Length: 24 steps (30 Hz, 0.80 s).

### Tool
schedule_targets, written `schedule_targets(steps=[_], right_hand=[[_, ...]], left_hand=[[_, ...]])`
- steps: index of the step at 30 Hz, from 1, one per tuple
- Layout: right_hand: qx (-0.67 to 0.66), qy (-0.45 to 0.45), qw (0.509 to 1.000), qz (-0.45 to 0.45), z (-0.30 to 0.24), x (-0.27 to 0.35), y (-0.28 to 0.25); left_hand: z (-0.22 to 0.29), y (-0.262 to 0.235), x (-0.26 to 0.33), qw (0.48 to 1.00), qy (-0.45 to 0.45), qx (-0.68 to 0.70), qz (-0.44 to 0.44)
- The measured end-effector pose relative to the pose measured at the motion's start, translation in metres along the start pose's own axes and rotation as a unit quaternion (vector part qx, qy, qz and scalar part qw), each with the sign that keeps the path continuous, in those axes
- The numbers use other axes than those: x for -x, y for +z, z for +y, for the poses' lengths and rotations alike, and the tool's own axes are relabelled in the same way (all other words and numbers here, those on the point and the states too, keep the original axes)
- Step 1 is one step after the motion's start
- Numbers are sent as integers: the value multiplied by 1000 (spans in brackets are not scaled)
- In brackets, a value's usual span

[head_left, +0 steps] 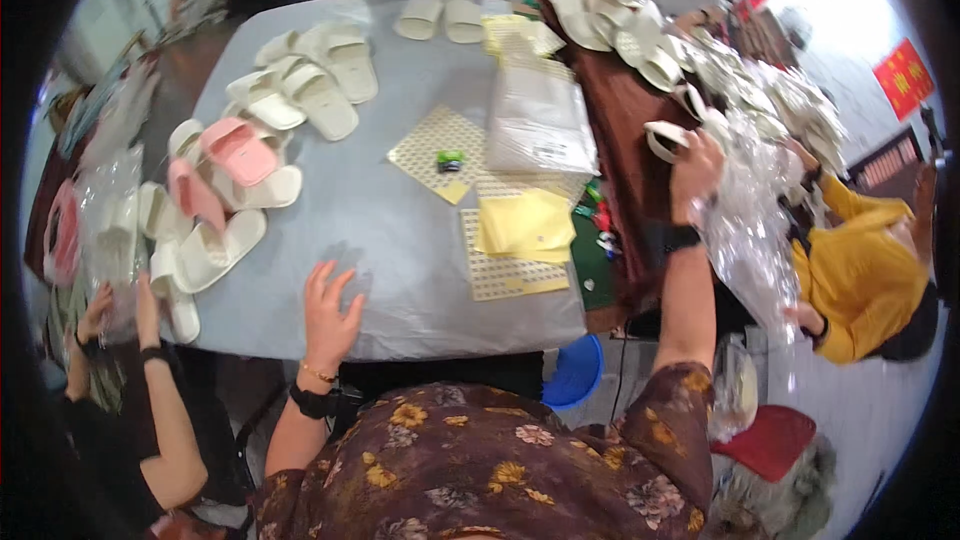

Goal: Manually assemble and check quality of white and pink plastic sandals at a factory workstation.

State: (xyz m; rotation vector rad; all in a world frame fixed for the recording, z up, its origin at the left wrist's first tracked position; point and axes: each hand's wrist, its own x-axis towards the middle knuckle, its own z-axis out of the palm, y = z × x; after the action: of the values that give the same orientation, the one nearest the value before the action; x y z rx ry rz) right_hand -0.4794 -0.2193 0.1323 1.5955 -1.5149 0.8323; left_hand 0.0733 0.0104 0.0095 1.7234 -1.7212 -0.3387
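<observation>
My left hand (332,312) hovers over the near edge of the grey-covered table (400,260), open, its fingers spread and holding nothing. Out to the right, my right hand (697,168) is closed on a white slipper (661,141) beside the brown-covered surface (625,170). Its fingertips are partly hidden. Left of centre lie several white slippers (222,243) and pink slippers (240,151). A stack of clear plastic bags (540,120) rests near sticker sheets (432,145) and yellow paper sheets (525,222). A small green-and-dark object (450,159) sits on one sticker sheet.
Another white pair (440,16) stands at the far edge. White slippers (610,20) pile up at the far right. A co-worker in yellow (860,260) handles clear plastic (750,230); another person's hands (120,310) work at the left. A blue bin (574,372) stands below the table.
</observation>
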Motion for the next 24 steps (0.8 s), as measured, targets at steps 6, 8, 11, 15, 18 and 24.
schedule_targets(steps=[6,8,11,15,18,24], right_hand=[[-443,247,861,17,-80,-50,-91],[-538,282,794,17,-125,-64,-123],[-616,260,741,-53,-160,-65,-139],[-691,124,689,-177,-235,-55,-148],[-770,162,543,-292,-288,-43,-156],[-765,180,464,-409,-327,-20,-135]], left_hand=[[23,-18,-8,997,51,59,21],[49,-37,-19,994,64,77,36],[84,-75,-31,985,110,112,66],[113,-119,-43,969,193,95,118],[108,-121,-46,979,128,151,55],[82,-101,-41,940,-95,328,-14]])
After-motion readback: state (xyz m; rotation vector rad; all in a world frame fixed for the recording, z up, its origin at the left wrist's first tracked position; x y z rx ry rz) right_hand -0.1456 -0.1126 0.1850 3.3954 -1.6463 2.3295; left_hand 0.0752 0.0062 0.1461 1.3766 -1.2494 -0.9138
